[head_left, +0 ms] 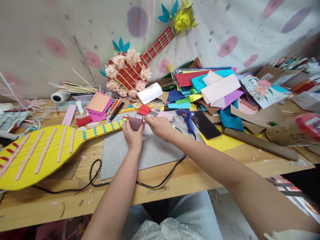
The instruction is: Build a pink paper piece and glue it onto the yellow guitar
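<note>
My left hand (133, 135) is closed on a small mauve piece of paper (136, 124), which stands up between thumb and fingers above the grey cutting mat (150, 153). Close by on the right, my right hand (161, 127) has its fingers pinched together at the paper's edge. Whatever it grips is too small to make out. The yellow neck of a cardboard guitar (45, 150) with pink strips ends just left of my left hand. A red square of paper (144, 109) lies behind the hands, and a pale pink sheet (165, 115) is beside them.
A blue glue gun (186, 119) and a black phone (206, 124) lie to the right. Its black cable (162, 183) crosses the table front. A red flower-trimmed guitar (129, 73) leans at the back, beside piled coloured paper (219, 86). A brown stick (260, 143) lies at the right.
</note>
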A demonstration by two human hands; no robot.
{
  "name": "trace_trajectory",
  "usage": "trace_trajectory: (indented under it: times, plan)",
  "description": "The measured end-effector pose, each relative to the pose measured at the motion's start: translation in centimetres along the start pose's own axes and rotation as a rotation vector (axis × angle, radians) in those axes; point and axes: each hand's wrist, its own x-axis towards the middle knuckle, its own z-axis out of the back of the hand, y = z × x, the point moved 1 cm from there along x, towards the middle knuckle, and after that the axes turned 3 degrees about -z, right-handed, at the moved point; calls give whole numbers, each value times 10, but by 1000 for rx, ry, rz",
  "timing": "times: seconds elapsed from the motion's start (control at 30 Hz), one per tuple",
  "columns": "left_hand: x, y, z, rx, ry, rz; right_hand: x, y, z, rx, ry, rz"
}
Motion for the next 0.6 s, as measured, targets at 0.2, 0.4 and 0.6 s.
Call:
trace_trajectory:
  times: [0.2,0.4,0.6]
  plan:
    - [2,3,-3,24,-26,-41,3,3,-2,11,-44,-38]
    - [2,5,-5,12,-66,-30,10,7,-3,31,-61,-9]
    - [4,4,-2,31,-68,-11,18,4,2,71,-55,-2]
